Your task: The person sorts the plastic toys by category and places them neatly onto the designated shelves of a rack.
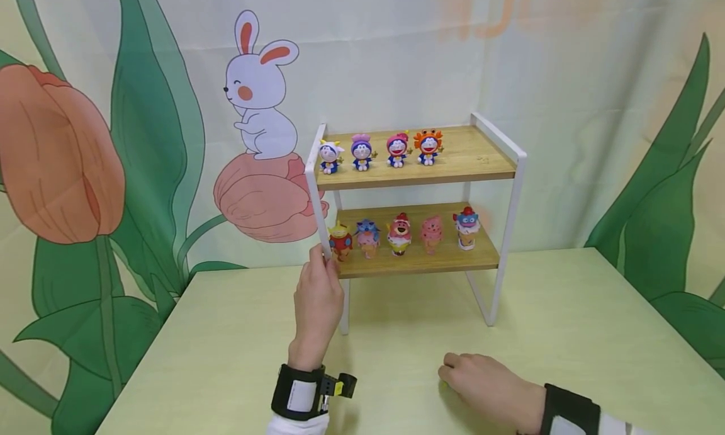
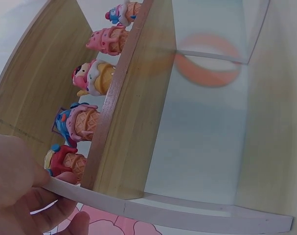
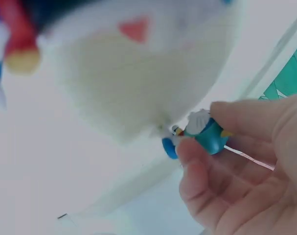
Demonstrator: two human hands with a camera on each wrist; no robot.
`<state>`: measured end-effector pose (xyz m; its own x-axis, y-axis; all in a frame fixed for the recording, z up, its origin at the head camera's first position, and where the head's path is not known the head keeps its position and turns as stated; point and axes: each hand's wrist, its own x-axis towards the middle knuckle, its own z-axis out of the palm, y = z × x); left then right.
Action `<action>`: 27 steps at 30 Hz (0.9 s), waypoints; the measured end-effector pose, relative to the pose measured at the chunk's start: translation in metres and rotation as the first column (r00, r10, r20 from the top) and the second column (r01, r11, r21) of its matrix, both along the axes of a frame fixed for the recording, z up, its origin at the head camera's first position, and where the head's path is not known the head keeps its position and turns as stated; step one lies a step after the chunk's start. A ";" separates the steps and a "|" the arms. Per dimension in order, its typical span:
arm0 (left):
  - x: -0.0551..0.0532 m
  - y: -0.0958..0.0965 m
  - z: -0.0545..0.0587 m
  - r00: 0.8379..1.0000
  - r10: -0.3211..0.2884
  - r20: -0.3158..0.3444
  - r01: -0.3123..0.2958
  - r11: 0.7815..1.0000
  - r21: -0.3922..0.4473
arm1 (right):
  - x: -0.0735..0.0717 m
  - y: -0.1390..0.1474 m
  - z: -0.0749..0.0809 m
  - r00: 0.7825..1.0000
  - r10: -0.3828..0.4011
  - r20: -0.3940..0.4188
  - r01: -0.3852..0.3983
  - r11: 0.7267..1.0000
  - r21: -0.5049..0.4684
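Note:
My left hand [image 1: 320,296] grips the left white frame bar [image 2: 109,203] of a two-tier shelf [image 1: 419,186], thumb and fingers around it beside the lower board. Close to that hand stands a red ice-cream-cone figurine [image 1: 341,241]. Low over the table at the front right is my right hand [image 1: 488,384], back up and fingers curled. In the right wrist view its thumb and fingers pinch a small teal-and-white figurine [image 3: 211,137], which the hand hides from the head view. A large blurred white shape [image 3: 182,29] with red and blue parts fills that view's top.
Several blue-faced figurines [image 1: 396,150] with different hats line the upper board, with bare wood [image 1: 481,155] at its right end. More cone figurines [image 1: 399,235] stand along the lower board. The pale table [image 1: 238,334] reaches back to a printed cloth [image 1: 368,63] with a rabbit and tulips.

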<state>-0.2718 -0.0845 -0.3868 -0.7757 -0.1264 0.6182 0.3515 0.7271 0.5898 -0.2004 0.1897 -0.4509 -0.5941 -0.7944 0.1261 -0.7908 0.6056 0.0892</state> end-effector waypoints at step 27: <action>0.000 0.001 0.000 1.000 -0.002 0.016 0.002 1.000 0.018 | -0.007 0.007 0.108 0.997 0.073 0.007 -0.071 0.989 -0.131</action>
